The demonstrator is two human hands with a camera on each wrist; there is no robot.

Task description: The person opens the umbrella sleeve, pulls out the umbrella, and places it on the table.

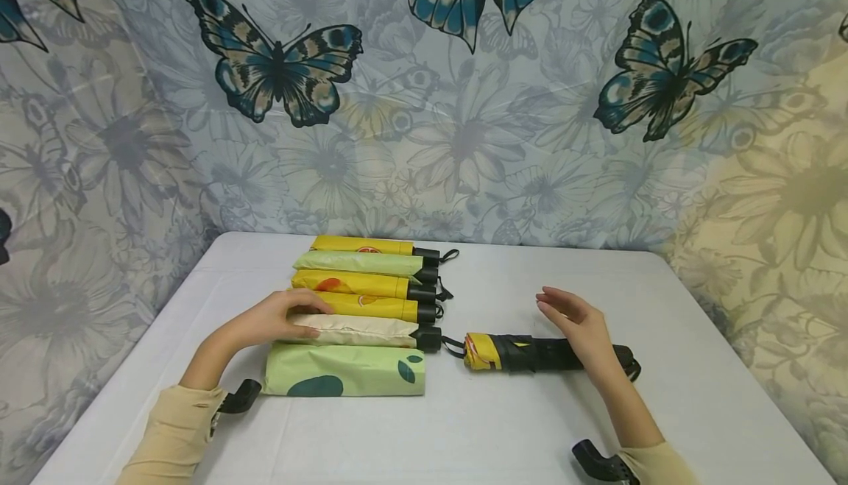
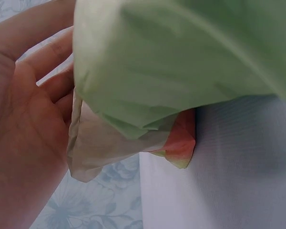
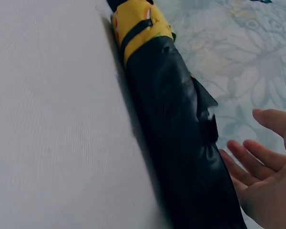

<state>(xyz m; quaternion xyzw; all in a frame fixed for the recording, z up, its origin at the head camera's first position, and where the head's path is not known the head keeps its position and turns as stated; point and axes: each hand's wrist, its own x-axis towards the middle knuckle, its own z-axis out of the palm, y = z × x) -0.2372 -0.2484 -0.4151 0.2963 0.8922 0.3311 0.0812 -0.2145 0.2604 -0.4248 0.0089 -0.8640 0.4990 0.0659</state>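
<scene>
My left hand [image 1: 268,317] lies at the left ends of the folded umbrellas, its thumb over the cream umbrella [image 1: 364,331] and its fingers beside the yellow umbrella [image 1: 371,307] behind it. In the left wrist view the palm faces the cream umbrella [image 2: 114,138] with fingers loosely bent, partly hidden behind the light green umbrella [image 2: 148,62]. On the right, a black and yellow folded umbrella [image 1: 530,352] lies crosswise, its strap toward the row. My right hand [image 1: 586,334] hovers over its far side, fingers loose and holding nothing; the right wrist view shows the hand [image 3: 267,176] beside the black fabric.
Farther back in the row lie another yellow umbrella [image 1: 358,283], a pale green umbrella [image 1: 364,260] and one more yellow umbrella [image 1: 361,244], black handles to the right. All rest on the white table [image 1: 503,426]. A butterfly-patterned cloth [image 1: 464,139] hangs behind.
</scene>
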